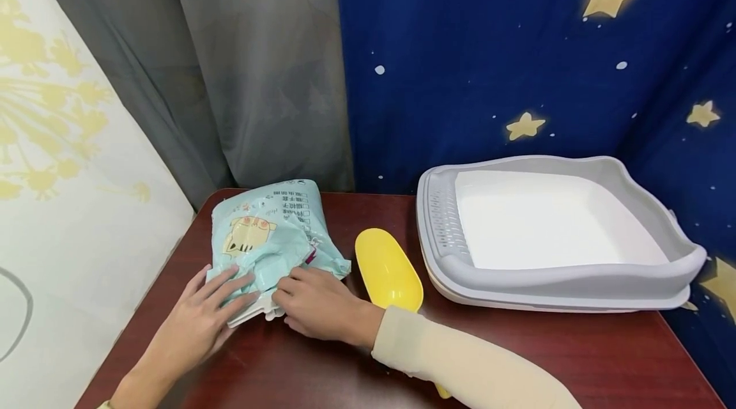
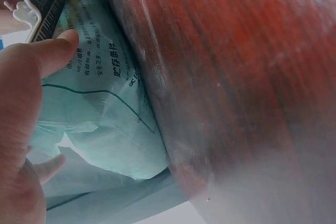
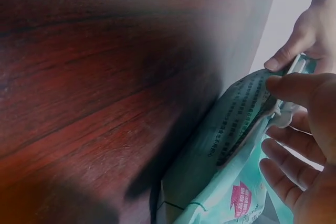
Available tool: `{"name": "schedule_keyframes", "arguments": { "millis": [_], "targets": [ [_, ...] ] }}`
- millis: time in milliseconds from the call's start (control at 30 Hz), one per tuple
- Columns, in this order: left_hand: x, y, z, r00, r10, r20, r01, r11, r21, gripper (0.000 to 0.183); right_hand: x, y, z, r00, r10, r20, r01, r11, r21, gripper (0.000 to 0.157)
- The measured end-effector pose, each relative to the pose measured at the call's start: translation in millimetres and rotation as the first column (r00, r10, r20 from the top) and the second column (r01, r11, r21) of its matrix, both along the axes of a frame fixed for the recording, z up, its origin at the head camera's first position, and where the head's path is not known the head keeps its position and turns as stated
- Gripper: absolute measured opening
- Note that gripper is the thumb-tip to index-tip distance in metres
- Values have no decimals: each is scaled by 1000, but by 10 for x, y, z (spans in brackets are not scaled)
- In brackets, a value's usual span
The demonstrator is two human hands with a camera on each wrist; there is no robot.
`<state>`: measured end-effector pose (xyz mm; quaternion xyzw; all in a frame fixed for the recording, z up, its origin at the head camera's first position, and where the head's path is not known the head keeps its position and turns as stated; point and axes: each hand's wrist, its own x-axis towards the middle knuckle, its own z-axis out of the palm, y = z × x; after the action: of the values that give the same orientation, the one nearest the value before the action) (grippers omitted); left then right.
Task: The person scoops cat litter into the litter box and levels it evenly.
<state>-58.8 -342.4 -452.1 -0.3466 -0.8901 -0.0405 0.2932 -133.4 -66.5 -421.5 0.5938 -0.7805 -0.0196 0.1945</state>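
A light teal plastic bag (image 1: 273, 211) with a cartoon cat and printed text lies at the table's back left. Along its folded near edge runs a pale sealing clip (image 1: 251, 311); its paw-shaped ends (image 2: 31, 14) show in the left wrist view. My left hand (image 1: 198, 319) grips the bag's left near edge, fingers over the top and thumb beneath. At the right end of that edge, my right hand (image 1: 322, 303) pinches the clip (image 3: 283, 115) and film between thumb and fingers. Whether the clip is fastened cannot be told.
A yellow scoop (image 1: 390, 268) lies right of the bag, its handle partly under my right sleeve (image 1: 460, 351). A grey and white litter tray (image 1: 552, 284) stands at the right of the brown table (image 1: 575, 339). Grey and blue starry curtains hang behind.
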Motion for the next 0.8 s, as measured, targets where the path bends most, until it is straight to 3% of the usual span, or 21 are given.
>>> {"name": "schedule_keyframes", "arguments": {
  "millis": [233,467,633,800],
  "targets": [
    [2,0,-29,1000,-5,-13,5,1000,9,58,-3,-55,-55,1000,-20,-10,19,1000,-18,21],
    [4,26,-31,1000,-2,-15,3,999,35,40,-6,-81,-108,998,-50,-30,48,996,-73,17],
    [3,47,-15,1000,14,-6,-14,998,62,65,-16,-84,-101,996,-65,-53,59,994,-95,17],
    [-12,53,3,1000,19,2,-19,997,79,66,-46,-83,-71,995,-76,-64,70,993,-90,19]
  ]
}}
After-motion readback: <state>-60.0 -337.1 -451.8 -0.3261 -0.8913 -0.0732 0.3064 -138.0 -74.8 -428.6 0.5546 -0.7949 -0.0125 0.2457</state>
